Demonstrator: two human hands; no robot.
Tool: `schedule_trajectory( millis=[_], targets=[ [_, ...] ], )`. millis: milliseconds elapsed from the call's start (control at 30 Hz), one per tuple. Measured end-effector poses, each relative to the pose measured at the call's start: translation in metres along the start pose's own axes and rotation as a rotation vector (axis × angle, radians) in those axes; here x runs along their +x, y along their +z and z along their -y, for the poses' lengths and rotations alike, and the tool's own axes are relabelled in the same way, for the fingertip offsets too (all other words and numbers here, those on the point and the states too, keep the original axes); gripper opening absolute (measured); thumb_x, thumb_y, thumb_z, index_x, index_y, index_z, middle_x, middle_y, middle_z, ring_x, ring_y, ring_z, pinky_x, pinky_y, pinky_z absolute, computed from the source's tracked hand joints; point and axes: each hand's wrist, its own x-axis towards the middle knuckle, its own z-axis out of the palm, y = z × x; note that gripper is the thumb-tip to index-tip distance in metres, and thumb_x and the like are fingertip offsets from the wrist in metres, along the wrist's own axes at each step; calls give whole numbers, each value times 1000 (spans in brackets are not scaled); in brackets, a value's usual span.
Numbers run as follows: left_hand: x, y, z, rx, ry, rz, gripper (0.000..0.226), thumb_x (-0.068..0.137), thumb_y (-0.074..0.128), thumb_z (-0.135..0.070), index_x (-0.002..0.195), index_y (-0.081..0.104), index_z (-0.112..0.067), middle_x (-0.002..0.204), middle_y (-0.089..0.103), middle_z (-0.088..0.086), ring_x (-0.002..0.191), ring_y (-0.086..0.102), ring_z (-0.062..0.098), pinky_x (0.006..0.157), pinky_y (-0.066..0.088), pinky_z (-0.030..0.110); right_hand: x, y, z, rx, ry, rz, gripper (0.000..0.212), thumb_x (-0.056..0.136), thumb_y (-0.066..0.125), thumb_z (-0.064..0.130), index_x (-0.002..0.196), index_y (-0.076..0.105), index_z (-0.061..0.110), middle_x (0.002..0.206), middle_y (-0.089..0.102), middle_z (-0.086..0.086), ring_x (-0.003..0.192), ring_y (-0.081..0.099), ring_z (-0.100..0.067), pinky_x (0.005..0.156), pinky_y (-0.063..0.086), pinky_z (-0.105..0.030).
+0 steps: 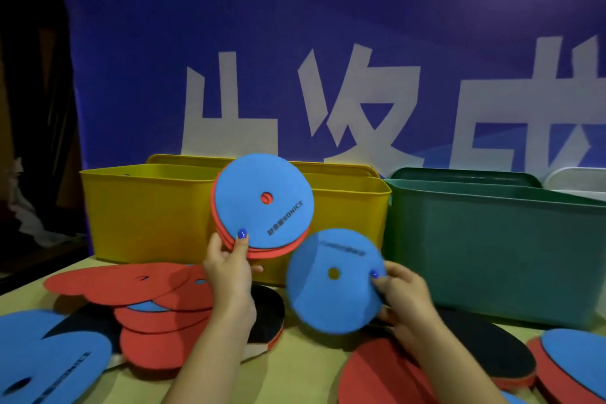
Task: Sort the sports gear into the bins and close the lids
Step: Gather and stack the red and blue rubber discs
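Note:
My left hand (229,269) grips a small stack of flat round discs (262,203), blue on the face and red behind, held upright in front of the yellow bin (147,213). My right hand (403,295) pinches a single blue disc (331,282) by its right edge, just below and right of the stack; this disc is blurred. Several more red and blue discs (157,308) lie piled on the table at the left. Table tennis paddles with black and red faces (492,354) lie under and beside my arms.
The yellow bin stands open with its lid (183,159) upright behind it. An open green bin (492,246) stands to its right, its lid (465,175) behind. A white bin (577,180) shows at the far right. More discs (577,364) lie at the lower right. A blue banner hangs behind.

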Motion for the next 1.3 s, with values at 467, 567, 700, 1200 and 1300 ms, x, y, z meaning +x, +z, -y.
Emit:
schedule_trajectory(
  millis=[467, 567, 700, 1200, 1300],
  targets=[
    [-30, 16, 7, 91, -347, 516, 14, 92, 57, -8, 99, 63, -19, 73, 63, 2, 45, 52, 7, 35, 39, 19, 14, -55, 38, 422, -146, -129, 25, 92, 45, -4, 90, 63, 14, 79, 72, 2, 58, 68, -4, 56, 56, -25],
    [-43, 20, 12, 186, -336, 674, 14, 92, 56, -9, 105, 62, -13, 75, 59, 9, 46, 53, 9, 37, 42, 20, 13, -48, 27, 193, -251, -260, 17, 90, 53, -3, 97, 64, 7, 76, 70, 2, 65, 66, -8, 59, 55, -22],
    [-47, 20, 17, 212, -352, 708, 16, 92, 57, -12, 107, 62, -13, 75, 62, 8, 52, 56, 13, 39, 45, 20, 12, -39, 11, 119, -240, -311, 10, 93, 52, 4, 98, 59, 10, 89, 63, -5, 86, 59, -23, 80, 48, -37],
    [-46, 17, 17, 263, -316, 829, 22, 94, 51, -30, 110, 62, -21, 78, 61, 0, 58, 56, 9, 42, 48, 24, 11, -35, -3, 240, 33, -171, 13, 92, 53, -1, 90, 52, 12, 86, 61, -10, 73, 58, -23, 59, 47, -35],
    [-40, 14, 21, 345, -241, 809, 19, 91, 59, -19, 109, 61, -17, 78, 67, -4, 52, 58, 6, 37, 46, 22, 12, -35, -2, 319, 50, -163, 29, 88, 57, -7, 108, 48, 12, 87, 62, -14, 83, 60, -28, 71, 51, -39]
  ],
)
